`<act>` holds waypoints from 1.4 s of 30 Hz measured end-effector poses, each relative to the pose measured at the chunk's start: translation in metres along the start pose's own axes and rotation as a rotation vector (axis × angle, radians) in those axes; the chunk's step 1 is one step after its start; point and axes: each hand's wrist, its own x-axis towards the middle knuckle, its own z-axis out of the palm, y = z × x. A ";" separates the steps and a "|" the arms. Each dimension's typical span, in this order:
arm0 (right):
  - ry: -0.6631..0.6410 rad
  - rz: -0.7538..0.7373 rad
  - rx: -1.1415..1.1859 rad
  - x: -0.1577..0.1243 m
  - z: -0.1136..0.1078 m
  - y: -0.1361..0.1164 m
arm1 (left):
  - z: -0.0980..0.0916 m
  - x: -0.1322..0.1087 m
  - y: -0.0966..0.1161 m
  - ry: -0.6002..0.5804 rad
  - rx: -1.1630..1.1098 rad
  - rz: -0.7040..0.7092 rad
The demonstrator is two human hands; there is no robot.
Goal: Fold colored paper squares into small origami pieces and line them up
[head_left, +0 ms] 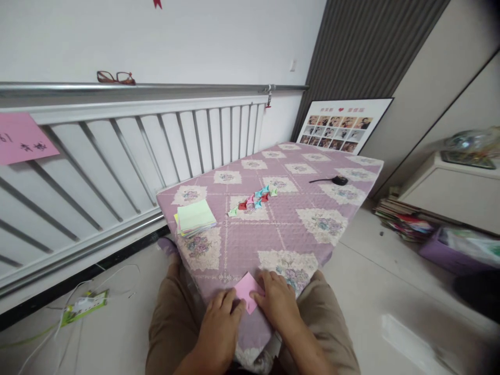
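A pink square of paper (248,289) lies turned like a diamond on the near end of the table, with a small mark or fold near its lower corner. My left hand (221,322) rests at its left edge, thumb and fingertips on the paper. At the right edge, my right hand (278,302) presses with its thumb on the paper, fingers lying on the cloth. Both hands have their fingers spread flat. Several small folded paper pieces (258,198) in red, pink, blue and green sit mid-table. A stack of coloured paper (196,216) with light green on top lies at the left.
The table has a purple floral cloth (250,242). A black spoon-like object (339,180) lies on its far right part. Behind stands a white radiator (156,151) with glasses (115,77) on the pipe above. A photo board (344,126) leans at the far end.
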 end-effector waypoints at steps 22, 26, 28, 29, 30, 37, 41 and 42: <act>-0.103 -0.026 0.057 0.004 -0.002 0.005 | -0.049 0.067 0.000 -0.119 -0.149 -0.055; -0.092 -0.027 0.073 0.002 -0.001 0.005 | -0.048 0.067 0.001 -0.105 -0.165 -0.053; -0.082 -0.030 0.086 0.001 -0.001 0.006 | -0.045 0.067 0.001 -0.084 -0.178 -0.055; -0.077 -0.030 0.093 0.000 0.000 0.006 | -0.043 0.066 0.001 -0.072 -0.190 -0.056; -0.073 -0.030 0.099 0.000 0.000 0.006 | -0.041 0.066 0.001 -0.061 -0.207 -0.055; -0.051 -0.045 0.155 0.001 0.004 0.008 | -0.031 0.063 -0.005 -0.037 -0.427 0.005; -0.052 -0.101 0.207 0.006 0.001 0.012 | -0.028 0.064 -0.008 -0.054 -0.578 0.048; -0.055 -0.116 0.221 0.007 0.000 0.013 | -0.027 0.064 -0.009 -0.060 -0.610 0.056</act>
